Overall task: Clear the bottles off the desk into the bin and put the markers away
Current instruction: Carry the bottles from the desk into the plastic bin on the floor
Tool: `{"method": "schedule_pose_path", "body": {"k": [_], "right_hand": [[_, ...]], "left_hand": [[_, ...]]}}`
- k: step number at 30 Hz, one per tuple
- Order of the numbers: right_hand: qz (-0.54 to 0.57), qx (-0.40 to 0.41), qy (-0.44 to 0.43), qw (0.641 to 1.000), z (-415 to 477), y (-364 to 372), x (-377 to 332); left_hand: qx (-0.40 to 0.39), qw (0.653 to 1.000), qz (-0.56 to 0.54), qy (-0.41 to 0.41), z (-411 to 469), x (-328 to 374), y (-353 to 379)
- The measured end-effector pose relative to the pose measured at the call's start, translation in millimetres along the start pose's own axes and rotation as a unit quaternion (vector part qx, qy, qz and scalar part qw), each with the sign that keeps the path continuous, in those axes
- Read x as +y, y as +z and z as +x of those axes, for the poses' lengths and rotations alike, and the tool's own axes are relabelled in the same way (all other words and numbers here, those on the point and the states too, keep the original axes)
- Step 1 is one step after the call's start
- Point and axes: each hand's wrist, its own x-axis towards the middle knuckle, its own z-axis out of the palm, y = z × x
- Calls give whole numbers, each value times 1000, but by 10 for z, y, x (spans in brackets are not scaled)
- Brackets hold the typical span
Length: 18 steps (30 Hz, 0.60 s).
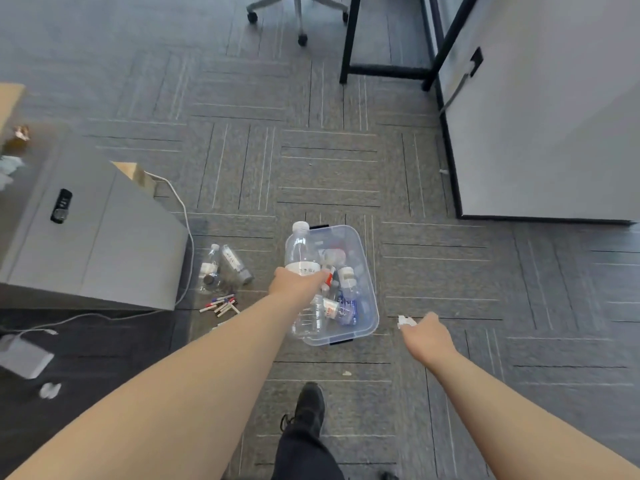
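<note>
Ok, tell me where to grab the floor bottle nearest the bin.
Take the floor bottle round its middle, from above on the bin side. It lies flat on the carpet, and another bottle crowds its far side, so only that flank is free.

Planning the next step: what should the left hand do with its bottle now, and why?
Probably let go: the left hand grips the bottle over the clear bin, which already holds other bottles, so it should drop in.

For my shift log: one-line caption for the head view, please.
Left hand holds a clear bottle over the plastic bin; markers and two bottles lie on the carpet nearby.
</note>
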Motion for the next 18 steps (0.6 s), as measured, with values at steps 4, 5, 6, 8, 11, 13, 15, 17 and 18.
{"method": "schedule_pose_path", "body": {"k": [4,5,6,8,11,13,15,17,18], "right_hand": [[-13,15,-4,1000,-137,-130,-130],[-14,14,-9,1000,-209,-143,-200],[-17,12,-17,1000,-285,-144,-275],[-27,8,-40,999,-464,-116,-455],[-47,9,-90,995,-824,-31,-832],[-60,4,-125,990,-1090,75,-1149],[-89,-1,-164,983,-1398,213,-1505],[-127,9,-202,971,-1762,408,-1887],[-128,9,-217,968,-1936,495,-2059]], "left_hand": [[-15,1000,6,24,-111,50,-185],[-11,1000,4,27,-136,41,-273],[-6,999,2,31,-169,20,-384],[8,999,-12,39,-212,-44,-658],[53,997,-26,59,-295,-162,-1238],[80,993,-44,76,-395,-244,-1717],[108,987,-69,101,-533,-360,-2252],[138,979,-97,115,-686,-553,-2837],[157,975,-102,122,-760,-643,-3091]]}}
